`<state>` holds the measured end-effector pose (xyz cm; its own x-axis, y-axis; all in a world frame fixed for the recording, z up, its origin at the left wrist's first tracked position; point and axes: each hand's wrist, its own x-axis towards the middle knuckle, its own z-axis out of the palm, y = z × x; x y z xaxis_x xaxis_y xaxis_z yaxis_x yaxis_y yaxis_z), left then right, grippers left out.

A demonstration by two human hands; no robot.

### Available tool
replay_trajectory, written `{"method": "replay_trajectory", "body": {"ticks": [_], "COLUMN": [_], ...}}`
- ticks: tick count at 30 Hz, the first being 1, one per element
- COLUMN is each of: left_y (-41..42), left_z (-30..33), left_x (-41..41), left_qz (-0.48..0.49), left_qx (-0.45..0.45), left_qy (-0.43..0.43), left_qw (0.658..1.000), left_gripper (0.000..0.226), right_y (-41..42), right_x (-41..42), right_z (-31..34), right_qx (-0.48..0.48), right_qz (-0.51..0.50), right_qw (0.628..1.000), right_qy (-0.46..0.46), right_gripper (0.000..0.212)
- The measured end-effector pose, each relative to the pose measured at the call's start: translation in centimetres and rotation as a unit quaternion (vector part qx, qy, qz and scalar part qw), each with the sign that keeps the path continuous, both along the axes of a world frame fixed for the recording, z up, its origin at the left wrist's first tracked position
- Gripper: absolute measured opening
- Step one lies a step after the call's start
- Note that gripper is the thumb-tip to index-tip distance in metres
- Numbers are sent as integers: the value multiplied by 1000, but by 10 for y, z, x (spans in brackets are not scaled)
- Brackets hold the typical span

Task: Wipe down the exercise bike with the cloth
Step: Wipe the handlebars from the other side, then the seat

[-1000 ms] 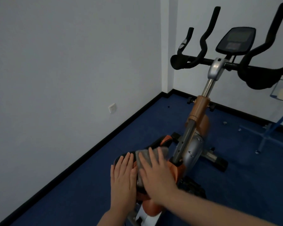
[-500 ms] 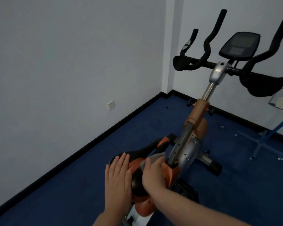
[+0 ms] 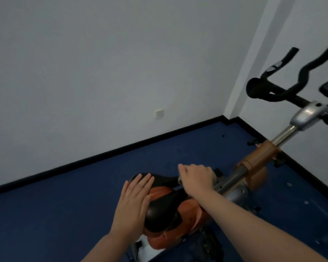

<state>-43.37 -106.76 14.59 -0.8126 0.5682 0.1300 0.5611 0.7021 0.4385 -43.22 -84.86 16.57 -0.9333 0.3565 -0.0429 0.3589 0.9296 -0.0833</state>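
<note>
Curled over the nose of the saddle [image 3: 165, 208], the right hand [image 3: 196, 177] bunches the grey cloth [image 3: 214, 176] beneath its palm; only small scraps of the fabric peek out past the knuckles and under the heel of the hand, so how much of it is gathered in the fingers cannot be told. The fingers bend downward around the cloth and the front tip of the seat, with the index finger raised a little toward the wall side.

Flat and relaxed, the left hand [image 3: 134, 201] rests on the saddle's left flank, its fingers straight and lying close together, pointing away from the person. It presses against the black padding and holds nothing.

Both hands are on the exercise bike [image 3: 254, 165], whose saddle is black with orange panels and sits low in the view, just in front of the person. Ahead of the right hand the grey frame tube rises to an orange collar and a chrome post, topped by black handlebars [image 3: 269, 91] at the right edge. Blue carpet [image 3: 64, 214] covers the floor, and a white wall socket [image 3: 158, 113] sits low on the pale wall [image 3: 102, 63] above a black skirting.
</note>
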Motion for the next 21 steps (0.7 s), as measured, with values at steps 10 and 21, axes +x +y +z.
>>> {"method": "replay_trajectory", "body": {"ticks": [10,21], "left_y": [48,63], "left_z": [8,-5], "left_x": [29,47], "left_qz": [258,458], "left_qx": [-37,66], "left_qy": [-24,-20], "left_qw": [965,886], "left_gripper": [54,55], "right_y": [63,-7], "right_x": [15,-8], "right_z": [3,-6], "right_qx": [-104,-57], "right_qz": [329,370], "right_qw": [934,925], "right_qy": [-99,-67], "right_gripper": [48,60]}}
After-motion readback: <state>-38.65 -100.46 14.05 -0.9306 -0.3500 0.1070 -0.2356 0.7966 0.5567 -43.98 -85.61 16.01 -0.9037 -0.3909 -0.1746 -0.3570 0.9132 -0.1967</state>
